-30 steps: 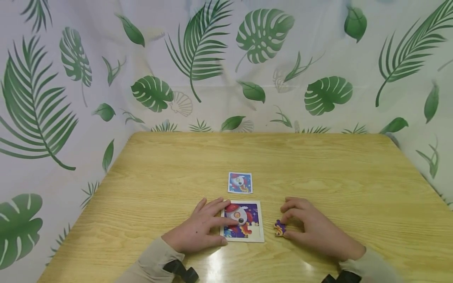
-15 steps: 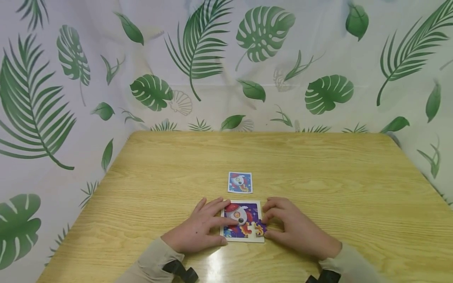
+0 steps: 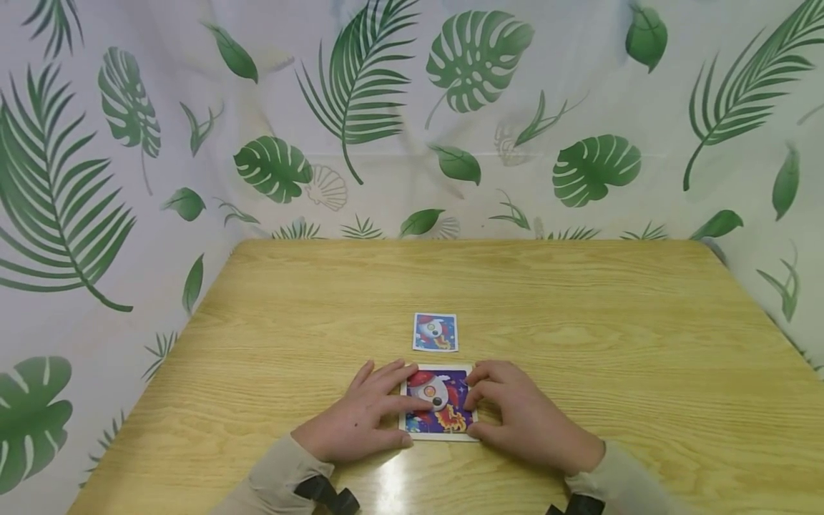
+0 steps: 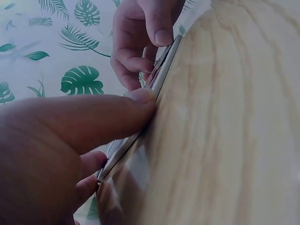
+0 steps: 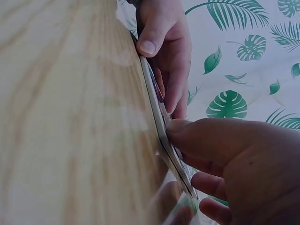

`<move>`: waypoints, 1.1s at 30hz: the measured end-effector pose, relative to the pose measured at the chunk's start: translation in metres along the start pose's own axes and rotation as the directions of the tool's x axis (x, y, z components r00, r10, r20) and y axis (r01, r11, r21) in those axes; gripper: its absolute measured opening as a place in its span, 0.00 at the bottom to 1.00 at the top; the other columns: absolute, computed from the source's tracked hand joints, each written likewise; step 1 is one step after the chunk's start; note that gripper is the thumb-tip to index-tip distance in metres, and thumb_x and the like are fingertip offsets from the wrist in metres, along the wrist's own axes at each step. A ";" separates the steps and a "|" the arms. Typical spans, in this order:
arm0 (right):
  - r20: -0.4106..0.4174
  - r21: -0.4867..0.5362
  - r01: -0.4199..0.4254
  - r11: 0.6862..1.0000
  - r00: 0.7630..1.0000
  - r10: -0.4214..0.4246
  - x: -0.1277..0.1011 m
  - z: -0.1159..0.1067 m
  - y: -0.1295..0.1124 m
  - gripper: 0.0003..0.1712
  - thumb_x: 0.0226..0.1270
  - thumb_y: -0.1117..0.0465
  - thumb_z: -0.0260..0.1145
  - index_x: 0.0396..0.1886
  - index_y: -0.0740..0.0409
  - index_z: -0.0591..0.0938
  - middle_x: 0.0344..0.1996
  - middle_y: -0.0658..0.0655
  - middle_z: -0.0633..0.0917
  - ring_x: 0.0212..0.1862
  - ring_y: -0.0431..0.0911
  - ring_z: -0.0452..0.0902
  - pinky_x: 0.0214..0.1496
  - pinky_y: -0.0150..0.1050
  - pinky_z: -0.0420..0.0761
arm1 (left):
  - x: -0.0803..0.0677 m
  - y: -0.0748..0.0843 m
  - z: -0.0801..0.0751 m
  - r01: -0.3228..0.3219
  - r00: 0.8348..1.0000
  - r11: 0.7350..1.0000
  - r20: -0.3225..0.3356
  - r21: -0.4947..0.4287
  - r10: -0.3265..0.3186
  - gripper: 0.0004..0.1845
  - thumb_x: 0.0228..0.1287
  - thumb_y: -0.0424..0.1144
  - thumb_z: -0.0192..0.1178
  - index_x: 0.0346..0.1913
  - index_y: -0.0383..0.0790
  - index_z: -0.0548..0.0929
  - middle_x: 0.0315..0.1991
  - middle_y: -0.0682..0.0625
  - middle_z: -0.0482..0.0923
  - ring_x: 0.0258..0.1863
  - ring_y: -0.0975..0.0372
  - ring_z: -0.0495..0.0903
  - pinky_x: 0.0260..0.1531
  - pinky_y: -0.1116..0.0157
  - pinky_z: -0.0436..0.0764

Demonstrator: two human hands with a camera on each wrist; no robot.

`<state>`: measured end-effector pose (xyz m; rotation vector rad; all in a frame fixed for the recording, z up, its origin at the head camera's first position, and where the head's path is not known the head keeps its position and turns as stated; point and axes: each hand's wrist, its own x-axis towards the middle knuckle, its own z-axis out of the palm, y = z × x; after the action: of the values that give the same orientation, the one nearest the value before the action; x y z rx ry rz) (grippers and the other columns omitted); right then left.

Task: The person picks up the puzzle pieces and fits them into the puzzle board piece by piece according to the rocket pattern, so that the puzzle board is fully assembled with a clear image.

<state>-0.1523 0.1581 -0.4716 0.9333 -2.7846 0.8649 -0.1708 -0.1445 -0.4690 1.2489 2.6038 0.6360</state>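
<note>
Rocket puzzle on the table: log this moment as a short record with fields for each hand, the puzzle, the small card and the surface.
left hand: left hand rests flat, fingers on the left edge of the rocket puzzle, thumb against its near edge
right hand: right hand fingertips press on the puzzle's right side
puzzle: lies flat in its pale frame, picture looks whole, no gap visible
small card: small rocket card lies apart, beyond the puzzle
surface: wooden table, leaf-print curtain behind
</note>
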 end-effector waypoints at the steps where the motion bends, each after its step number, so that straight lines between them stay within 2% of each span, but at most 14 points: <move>1: -0.002 -0.003 -0.002 1.000 1.000 0.002 0.000 0.000 0.000 0.13 0.53 0.52 0.80 0.32 0.39 0.82 0.56 0.48 0.77 0.62 0.49 0.69 0.67 0.55 0.69 | 0.000 0.000 0.000 0.000 1.000 1.000 0.000 -0.002 0.000 0.27 0.69 0.59 0.60 0.71 0.67 0.74 0.81 0.51 0.48 0.80 0.52 0.44 0.73 0.40 0.36; 9: 0.006 0.006 -0.019 1.000 1.000 0.019 -0.002 0.000 0.001 0.14 0.53 0.51 0.80 0.33 0.37 0.81 0.56 0.48 0.77 0.60 0.48 0.70 0.64 0.55 0.71 | 0.002 0.001 -0.001 0.019 1.000 1.000 0.012 -0.007 -0.019 0.28 0.69 0.59 0.61 0.71 0.67 0.74 0.81 0.50 0.49 0.80 0.52 0.43 0.73 0.39 0.37; 14: 0.026 0.015 -0.036 0.999 0.999 0.036 -0.002 0.001 0.001 0.15 0.53 0.48 0.80 0.35 0.35 0.81 0.57 0.46 0.76 0.60 0.46 0.69 0.65 0.55 0.71 | 0.003 0.006 0.002 0.035 0.999 0.998 -0.030 -0.042 -0.036 0.28 0.67 0.58 0.63 0.70 0.67 0.75 0.81 0.50 0.49 0.80 0.51 0.40 0.73 0.38 0.38; 17: 0.025 0.014 -0.025 1.000 0.999 0.025 -0.001 0.002 0.002 0.16 0.53 0.48 0.80 0.38 0.36 0.81 0.58 0.46 0.76 0.60 0.45 0.69 0.66 0.54 0.71 | 0.005 0.011 0.005 -0.006 0.998 0.998 -0.069 -0.065 0.001 0.28 0.66 0.57 0.63 0.69 0.67 0.76 0.81 0.49 0.50 0.80 0.48 0.41 0.71 0.34 0.41; 21: 0.018 0.017 0.002 1.000 1.000 -0.003 -0.002 0.002 0.003 0.19 0.52 0.47 0.80 0.43 0.39 0.83 0.58 0.46 0.77 0.60 0.44 0.69 0.65 0.53 0.72 | 0.008 0.017 0.010 -0.094 0.992 0.994 -0.088 -0.050 0.090 0.28 0.67 0.58 0.61 0.70 0.67 0.75 0.80 0.46 0.53 0.79 0.45 0.45 0.67 0.29 0.46; 26: 0.009 0.011 0.025 1.000 1.000 -0.025 -0.002 0.001 0.004 0.20 0.53 0.47 0.80 0.46 0.39 0.85 0.58 0.46 0.77 0.61 0.45 0.69 0.66 0.53 0.70 | 0.011 0.020 0.011 -0.154 0.986 0.988 -0.061 -0.019 0.152 0.28 0.70 0.60 0.58 0.72 0.68 0.73 0.80 0.46 0.50 0.79 0.45 0.42 0.66 0.27 0.44; 33: 0.011 0.019 0.049 0.999 0.999 -0.049 -0.005 0.001 0.004 0.20 0.54 0.47 0.79 0.47 0.37 0.86 0.58 0.48 0.77 0.60 0.45 0.68 0.64 0.54 0.71 | 0.012 0.020 0.011 -0.133 0.991 0.991 0.019 -0.032 0.133 0.24 0.72 0.62 0.54 0.69 0.70 0.75 0.81 0.48 0.49 0.80 0.47 0.38 0.69 0.31 0.39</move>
<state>-0.1506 0.1628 -0.4750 1.0082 -2.7554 0.8830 -0.1606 -0.1204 -0.4697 1.4210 2.4997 0.6798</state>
